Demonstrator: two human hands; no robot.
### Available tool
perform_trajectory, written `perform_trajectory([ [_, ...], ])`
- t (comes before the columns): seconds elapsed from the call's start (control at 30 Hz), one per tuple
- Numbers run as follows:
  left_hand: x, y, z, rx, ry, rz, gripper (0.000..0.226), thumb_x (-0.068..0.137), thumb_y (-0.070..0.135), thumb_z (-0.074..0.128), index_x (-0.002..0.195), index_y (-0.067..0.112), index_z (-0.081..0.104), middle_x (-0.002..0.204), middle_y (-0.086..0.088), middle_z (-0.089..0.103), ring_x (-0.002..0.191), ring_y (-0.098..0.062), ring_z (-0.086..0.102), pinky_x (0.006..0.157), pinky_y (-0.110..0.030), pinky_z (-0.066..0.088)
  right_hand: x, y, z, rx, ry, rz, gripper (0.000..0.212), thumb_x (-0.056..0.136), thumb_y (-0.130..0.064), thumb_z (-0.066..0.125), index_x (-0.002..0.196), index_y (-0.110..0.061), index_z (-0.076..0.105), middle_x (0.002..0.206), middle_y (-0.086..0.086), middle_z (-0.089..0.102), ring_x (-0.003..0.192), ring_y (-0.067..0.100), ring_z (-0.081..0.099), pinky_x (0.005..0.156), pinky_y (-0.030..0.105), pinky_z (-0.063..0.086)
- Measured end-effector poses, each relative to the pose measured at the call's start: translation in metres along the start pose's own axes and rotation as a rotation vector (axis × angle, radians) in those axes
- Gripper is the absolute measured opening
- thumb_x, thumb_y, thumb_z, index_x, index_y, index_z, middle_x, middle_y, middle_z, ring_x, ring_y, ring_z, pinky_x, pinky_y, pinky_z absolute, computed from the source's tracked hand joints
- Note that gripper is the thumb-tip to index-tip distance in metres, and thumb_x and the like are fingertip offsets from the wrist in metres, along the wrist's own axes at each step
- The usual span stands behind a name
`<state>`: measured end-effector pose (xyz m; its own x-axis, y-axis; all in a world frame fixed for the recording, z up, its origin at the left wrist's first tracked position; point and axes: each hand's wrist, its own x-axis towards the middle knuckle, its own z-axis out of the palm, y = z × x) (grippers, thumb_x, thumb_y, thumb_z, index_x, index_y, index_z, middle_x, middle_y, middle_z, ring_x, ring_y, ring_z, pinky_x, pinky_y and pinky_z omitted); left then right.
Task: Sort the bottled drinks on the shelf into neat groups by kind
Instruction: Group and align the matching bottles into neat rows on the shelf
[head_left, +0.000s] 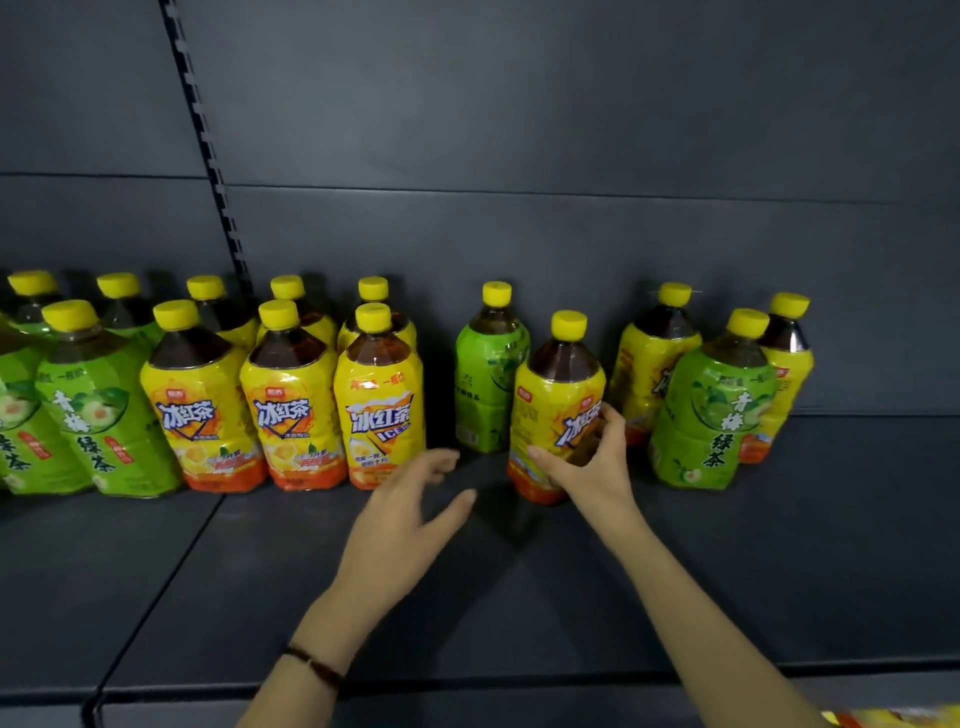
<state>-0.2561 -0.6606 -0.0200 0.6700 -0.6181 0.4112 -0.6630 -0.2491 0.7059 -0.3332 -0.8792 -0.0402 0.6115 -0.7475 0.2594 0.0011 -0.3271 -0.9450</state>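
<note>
Clasping the upright yellow bottle (545, 405) in the right grip (589, 467), with the empty left grip (405, 514) spread nearer the yellow row (291, 410) leftward.

The dark grey shelf (727, 571) carries upright bottles, all yellow-capped: green-label bottles (104, 410) at the left, yellow-label bottles (291, 415) in two rows just beside them, then (past a gap) a mixed bunch (711, 410) of both kinds at the right.

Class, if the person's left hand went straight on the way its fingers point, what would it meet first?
The left hand would probably reach the lone green bottle; depth is unclear.
</note>
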Motion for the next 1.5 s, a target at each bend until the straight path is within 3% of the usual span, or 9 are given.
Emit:
perform_trajectory([
  [0.17,0.051,0.041,0.055,-0.254,-0.007,-0.04,0.099,0.069,0.056,0.075,0.148,0.029,0.022,0.149,0.01,0.033,0.135,-0.006,0.034,0.109,-0.031,0.035,-0.018,-0.005,-0.036,0.052,-0.138,-0.065,0.052,0.081,-0.025,0.072,0.122,-0.041,0.043,0.121,-0.018,0.054,0.108,0.0,0.055,0.089,0.019,0.047],
  [0.43,0.073,0.053,0.102,-0.482,0.182,-0.042,0.098,0.068,0.025,0.085,0.144,0.032,0.023,0.138,0.008,0.045,0.119,0.004,0.05,0.095,-0.015,0.045,0.006,0.007,-0.143,0.159,0.488,-0.103,0.005,0.092,-0.021,0.062,0.094,-0.026,0.061,0.097,0.004,0.066,0.085,0.014,0.063,0.079,0.036,0.054],
  [0.53,0.073,0.049,0.112,-0.53,0.218,-0.038,0.099,0.07,0.021,0.084,0.147,0.027,0.022,0.141,0.005,0.044,0.121,0.003,0.051,0.099,-0.022,0.047,0.033,0.029,-0.175,0.068,0.484,0.003,0.027,0.088,-0.029,0.065,0.111,-0.025,0.052,0.115,0.006,0.061,0.095,0.009,0.061,0.08,0.025,0.05],
  [0.7,0.075,0.046,0.118,-0.543,0.245,-0.023,0.104,0.062,0.041,0.08,0.145,0.032,0.02,0.14,0.006,0.043,0.125,-0.006,0.05,0.101,-0.033,0.046,0.078,0.051,-0.207,-0.007,0.363,0.078,0.077,0.08,-0.039,0.073,0.143,-0.02,0.032,0.142,0.007,0.04,0.123,0.02,0.046,0.105,0.044,0.043],
  [0.87,0.077,0.041,0.122,-0.515,0.257,-0.014,0.101,0.061,0.045,0.077,0.143,0.04,0.018,0.141,0.004,0.04,0.126,-0.009,0.049,0.099,-0.034,0.047,0.109,0.058,-0.229,0.14,-0.018,0.119,0.119,0.053,-0.063,0.08,0.15,-0.034,0.016,0.144,-0.006,0.042,0.127,0.011,0.047,0.102,0.037,0.043],
  [0.97,0.078,0.041,0.124,-0.525,0.262,-0.023,0.105,0.06,0.044,0.076,0.146,0.032,0.017,0.141,0.003,0.041,0.123,-0.003,0.051,0.092,-0.021,0.05,0.117,0.066,-0.234,0.172,-0.094,0.154,0.117,0.047,-0.066,0.083,0.146,-0.035,0.027,0.14,-0.004,0.051,0.123,0.014,0.054,0.1,0.04,0.047],
  [1.13,0.078,0.04,0.125,-0.525,0.261,-0.022,0.104,0.061,0.041,0.076,0.146,0.031,0.017,0.139,0.006,0.041,0.12,0.0,0.052,0.088,-0.016,0.051,0.103,0.065,-0.234,0.102,0.097,0.165,0.098,0.056,-0.054,0.085,0.139,-0.03,0.039,0.137,0.001,0.045,0.122,0.018,0.051,0.094,0.038,0.05],
  [1.3,0.076,0.043,0.126,-0.561,0.292,-0.043,0.101,0.059,0.039,0.079,0.144,0.04,0.023,0.138,0.01,0.044,0.12,-0.004,0.054,0.091,-0.032,0.052,0.06,0.059,-0.219,-0.054,0.397,0.113,0.09,0.062,-0.048,0.083,0.138,-0.029,0.038,0.129,-0.001,0.035,0.127,0.019,0.039,0.102,0.041,0.041],
  [1.5,0.074,0.045,0.127,-0.595,0.3,-0.061,0.103,0.063,0.025,0.086,0.145,0.039,0.025,0.14,0.008,0.044,0.123,-0.012,0.053,0.094,-0.04,0.05,0.021,0.046,-0.237,0.132,0.451,0.001,0.066,0.061,-0.06,0.077,0.108,-0.023,0.048,0.101,-0.009,0.052,0.093,0.004,0.052,0.081,0.023,0.046],
])
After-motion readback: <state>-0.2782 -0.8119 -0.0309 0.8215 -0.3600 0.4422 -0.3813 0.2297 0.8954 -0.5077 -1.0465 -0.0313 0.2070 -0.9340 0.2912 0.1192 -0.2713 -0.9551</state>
